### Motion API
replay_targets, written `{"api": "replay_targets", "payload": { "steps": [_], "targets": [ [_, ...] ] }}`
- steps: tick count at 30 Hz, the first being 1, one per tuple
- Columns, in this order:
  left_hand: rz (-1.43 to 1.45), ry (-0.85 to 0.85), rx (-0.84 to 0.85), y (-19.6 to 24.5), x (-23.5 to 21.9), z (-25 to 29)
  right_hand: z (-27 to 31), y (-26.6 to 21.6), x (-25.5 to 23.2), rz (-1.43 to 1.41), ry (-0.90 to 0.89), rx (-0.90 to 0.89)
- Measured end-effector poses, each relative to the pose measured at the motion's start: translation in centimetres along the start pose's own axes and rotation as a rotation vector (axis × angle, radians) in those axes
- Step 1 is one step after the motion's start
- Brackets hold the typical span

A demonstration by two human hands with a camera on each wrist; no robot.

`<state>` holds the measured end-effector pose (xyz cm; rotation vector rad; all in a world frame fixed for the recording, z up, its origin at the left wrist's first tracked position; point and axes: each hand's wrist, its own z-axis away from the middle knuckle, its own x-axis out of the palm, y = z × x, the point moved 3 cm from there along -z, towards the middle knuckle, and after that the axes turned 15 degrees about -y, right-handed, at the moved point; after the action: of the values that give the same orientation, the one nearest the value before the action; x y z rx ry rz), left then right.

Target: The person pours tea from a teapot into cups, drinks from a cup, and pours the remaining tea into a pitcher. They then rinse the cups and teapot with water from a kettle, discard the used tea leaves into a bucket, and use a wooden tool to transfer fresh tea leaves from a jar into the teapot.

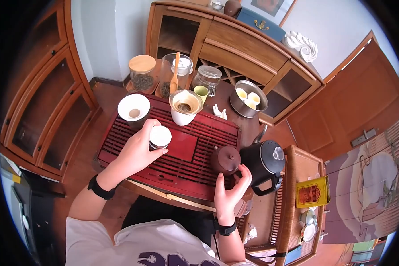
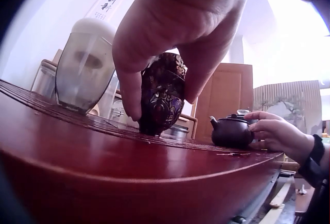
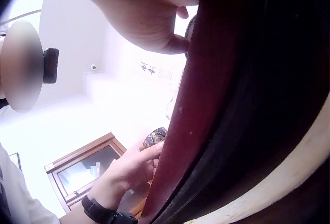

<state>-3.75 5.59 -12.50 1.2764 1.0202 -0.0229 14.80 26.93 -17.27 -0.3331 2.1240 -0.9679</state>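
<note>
My left hand (image 1: 142, 146) grips a dark patterned cup (image 2: 164, 92) with a white inside, thumb on one side and fingers on the other. The cup stands upright at the front left of the red slatted tea tray (image 1: 173, 188). At the tray's right end, my right hand (image 1: 232, 190) holds a brown clay teapot (image 1: 225, 159) at its handle side, fingers up near the lid. The teapot sits on the tray with its spout turned away from the hand. In the right wrist view the teapot is mostly hidden behind my right hand (image 3: 149, 15).
A glass pitcher with a strainer (image 1: 184, 108) and a wide white-lined bowl (image 1: 134, 107) stand on the tray. Tea jars (image 1: 142, 80) line the back. A black kettle (image 1: 264, 164) stands close right of the teapot, with a metal pot of cups (image 1: 237, 104) behind.
</note>
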Motion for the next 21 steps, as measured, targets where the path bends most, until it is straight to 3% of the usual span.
{"api": "replay_targets", "payload": {
  "steps": [8, 10, 14, 21],
  "targets": [
    [0.122, 0.051, 0.136, -2.6, 1.5, 1.6, 0.0, 0.0, 0.1, -0.014, 0.002, 0.014],
    [0.402, 0.053, 0.094, -3.3, 1.8, 2.1, 0.0, 0.0, 0.1, 0.021, -0.008, 0.005],
    [0.493, 0.094, 0.022, -4.3, 2.1, 3.6, -0.1, 0.0, 0.1, 0.036, -0.010, 0.013],
    [0.274, 0.280, 0.011, -3.6, 4.2, 3.9, -0.2, -0.3, 0.0, 0.028, -0.006, 0.010]
  ]
}}
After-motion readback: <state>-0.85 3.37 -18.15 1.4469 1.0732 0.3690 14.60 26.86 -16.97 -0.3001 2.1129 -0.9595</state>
